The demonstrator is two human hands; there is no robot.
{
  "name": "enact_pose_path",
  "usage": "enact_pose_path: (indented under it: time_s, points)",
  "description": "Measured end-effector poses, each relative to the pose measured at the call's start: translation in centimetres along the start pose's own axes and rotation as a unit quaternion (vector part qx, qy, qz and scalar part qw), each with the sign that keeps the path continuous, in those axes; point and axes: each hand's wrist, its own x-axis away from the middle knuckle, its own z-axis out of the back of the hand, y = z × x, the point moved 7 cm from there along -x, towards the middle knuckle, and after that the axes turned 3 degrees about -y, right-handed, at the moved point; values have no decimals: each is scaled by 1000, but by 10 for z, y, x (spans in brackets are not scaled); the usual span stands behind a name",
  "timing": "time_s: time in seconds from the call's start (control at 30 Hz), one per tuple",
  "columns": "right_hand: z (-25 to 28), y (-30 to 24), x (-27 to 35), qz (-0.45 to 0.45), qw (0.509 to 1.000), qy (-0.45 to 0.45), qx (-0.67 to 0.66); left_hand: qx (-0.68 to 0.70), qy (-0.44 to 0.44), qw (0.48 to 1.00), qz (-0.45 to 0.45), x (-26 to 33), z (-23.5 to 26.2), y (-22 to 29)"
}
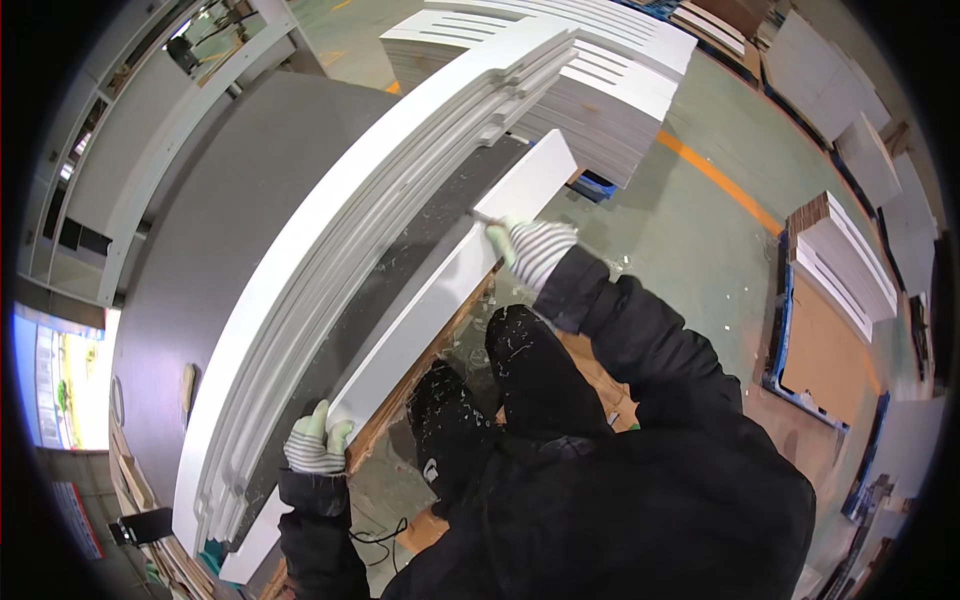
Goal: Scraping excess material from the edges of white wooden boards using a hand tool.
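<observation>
A long white board with shallow cut-outs along its edge lies slantwise before me, on the near side of a dark grey worktop. My left hand, in a striped glove with pale green fingers, grips its edge at the lower-left cut-out. At the upper-right cut-out my right hand, gloved alike, is closed against the edge. Motion blurs this hand, and anything small inside its fingers is hidden. Just beyond the board rests a row of similar white notched boards, packed side by side.
The grey worktop stretches away to the left. A tall stack of slotted white panels stands beyond it. More panels sit on a pallet at right. White chips dot the floor and my trousers; a black cable lies below.
</observation>
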Motion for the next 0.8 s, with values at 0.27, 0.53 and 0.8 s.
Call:
enact_pose_path:
  time_s: [0.27,0.53,0.8]
  points:
    - [32,66,-42,-36,986,32,160,-20,-24,999,-18,5,-3,-7]
    - [55,100,-57,-27,982,54,177,-6,-45,999,13,10,-7,-14]
    - [125,194,-78,-234,954,93,161,-28,-29,999,-7,7,-1,-1]
